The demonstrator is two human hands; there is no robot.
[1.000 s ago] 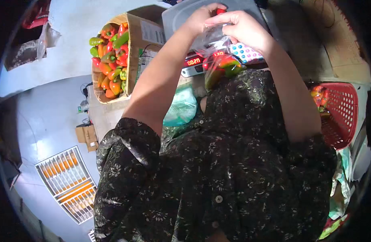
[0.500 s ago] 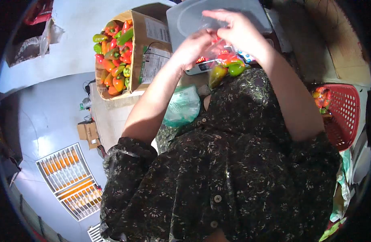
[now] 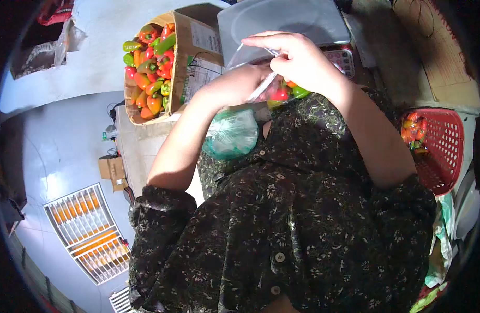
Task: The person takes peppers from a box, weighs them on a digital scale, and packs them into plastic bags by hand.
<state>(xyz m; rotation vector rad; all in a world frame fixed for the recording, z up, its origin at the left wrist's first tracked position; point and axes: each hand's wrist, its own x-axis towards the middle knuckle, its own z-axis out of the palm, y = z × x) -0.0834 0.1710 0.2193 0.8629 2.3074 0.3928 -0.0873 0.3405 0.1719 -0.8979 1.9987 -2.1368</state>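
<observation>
A clear plastic bag [image 3: 265, 87] with red and green peppers [image 3: 280, 94] in it hangs close in front of my body, by the scale. My right hand [image 3: 306, 58] is closed on the bag's stretched upper film, thumb and forefinger toward the left. Just left of it, my left hand [image 3: 239, 85] is bent in at the bag's neck. Its fingertips are partly hidden behind the film and my right hand, and the film runs across it. Behind both hands lies the scale's grey platform [image 3: 287, 25], its keypad [image 3: 340, 61] showing at the right.
An open cardboard box [image 3: 198, 44] full of peppers stands at the left. A green plastic bag [image 3: 233, 134] lies by my left forearm. At the right is a red perforated basket [image 3: 447, 148] with bagged peppers [image 3: 415, 128]. More cardboard [image 3: 441, 57] lies at the far right.
My left hand has turned inward and the bag's film is now pulled taut between my hands. The peppers in the bag are now more hidden; the scale's keypad shows more.
</observation>
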